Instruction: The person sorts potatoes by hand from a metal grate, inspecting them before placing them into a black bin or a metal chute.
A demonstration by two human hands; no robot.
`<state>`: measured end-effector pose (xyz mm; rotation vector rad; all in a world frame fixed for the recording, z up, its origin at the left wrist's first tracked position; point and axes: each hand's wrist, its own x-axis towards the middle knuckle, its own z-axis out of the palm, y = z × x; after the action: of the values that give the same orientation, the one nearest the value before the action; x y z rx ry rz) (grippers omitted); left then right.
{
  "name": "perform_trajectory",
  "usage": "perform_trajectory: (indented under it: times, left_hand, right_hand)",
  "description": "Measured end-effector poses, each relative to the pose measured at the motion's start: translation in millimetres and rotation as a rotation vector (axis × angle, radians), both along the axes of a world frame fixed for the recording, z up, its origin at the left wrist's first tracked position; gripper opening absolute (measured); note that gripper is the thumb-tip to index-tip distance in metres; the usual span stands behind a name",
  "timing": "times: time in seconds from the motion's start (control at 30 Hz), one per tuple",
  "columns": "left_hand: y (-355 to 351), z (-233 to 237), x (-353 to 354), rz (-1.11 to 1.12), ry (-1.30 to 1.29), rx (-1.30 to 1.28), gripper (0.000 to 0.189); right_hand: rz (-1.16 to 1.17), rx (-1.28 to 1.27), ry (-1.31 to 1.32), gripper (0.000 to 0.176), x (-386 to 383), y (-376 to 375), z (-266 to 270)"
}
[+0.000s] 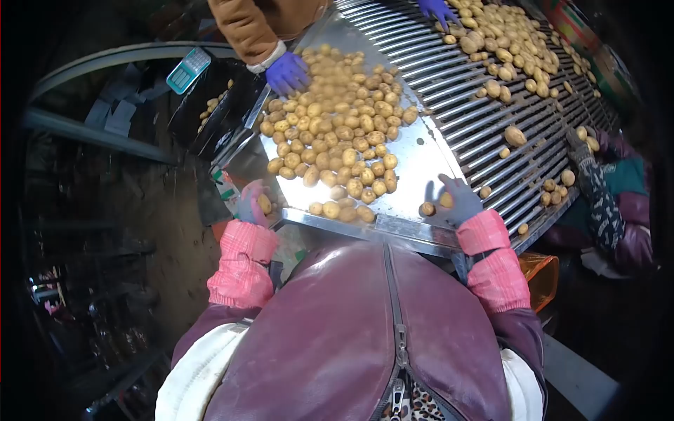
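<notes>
The pink-and-grey-gloved left hand (253,202) grips a small tan potato (265,204) beside the shiny metal worktop's (421,165) near left corner. The grey-gloved right hand (461,201) grips another tan potato (446,200) at the near right corner.

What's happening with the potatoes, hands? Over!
Left hand holding one potato. Right hand holding another potato. Potato pile ahead; co-worker's purple glove at its far-left edge. Over.

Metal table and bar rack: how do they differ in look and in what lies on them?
The metal table is smooth; the bar rack has parallel bars with gaps. Potatoes mostly crowd together on the metal table, while the bar rack holds a far heap and scattered ones. Both look shiny.
</notes>
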<state>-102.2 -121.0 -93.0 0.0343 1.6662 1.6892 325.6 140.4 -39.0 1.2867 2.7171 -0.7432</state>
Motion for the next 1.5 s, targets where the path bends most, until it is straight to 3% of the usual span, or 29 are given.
perform_trajectory:
  times: [0.1,0.13,0.2,0.33,0.4,0.5,0.6,0.7,0.8,1.0,1.2,1.37,1.5]
  left_hand:
    - [-12,-36,-20,0.027,0.306,-0.111,0.051]
    - [-10,-28,-10,0.022,0.278,-0.118,0.053]
    - [1,30,22,0.022,0.229,-0.167,0.056]
    - [-25,5,50,-0.164,0.381,-0.233,0.050]
    - [-32,-10,61,-0.156,0.272,-0.148,0.048]
    - [-56,-6,64,-0.139,0.354,-0.296,0.040]
    - [-74,-36,50,-0.375,1.030,-0.503,0.034]
    - [-81,-48,57,-0.420,1.261,-0.537,0.030]
    - [-79,-37,63,-0.339,1.215,-0.499,0.030]
    - [-79,-29,60,-0.291,0.890,-0.406,0.032]
    - [-65,-34,63,-0.164,0.774,-0.245,0.033]
    - [-54,-31,66,-0.147,0.671,-0.225,0.046]
    - [-48,-30,63,-0.185,0.554,-0.194,0.065]
  right_hand:
    - [0.122,0.008,0.082,0.090,-45,5,-17]
    - [0.143,-0.008,0.093,0.091,-61,7,-28]
    - [0.164,-0.068,0.102,0.095,-81,3,-31]
    - [0.250,-0.113,0.020,0.105,-122,-2,-24]
    - [0.285,-0.162,-0.024,0.114,-138,-3,-22]
    - [0.307,-0.208,-0.092,0.128,-158,-5,-10]
    - [0.339,-0.142,-0.131,0.128,-172,-2,-21]
    - [0.349,-0.133,-0.187,0.131,-186,-1,-18]
    - [0.376,-0.107,-0.118,0.131,-191,-3,-21]
    - [0.414,-0.145,-0.011,0.127,-205,-7,-21]
    - [0.455,-0.163,0.047,0.118,-216,-8,-26]
    - [0.569,-0.082,0.041,0.108,-242,-10,-43]
    - [0.520,-0.126,-0.053,0.104,-278,-30,-35]
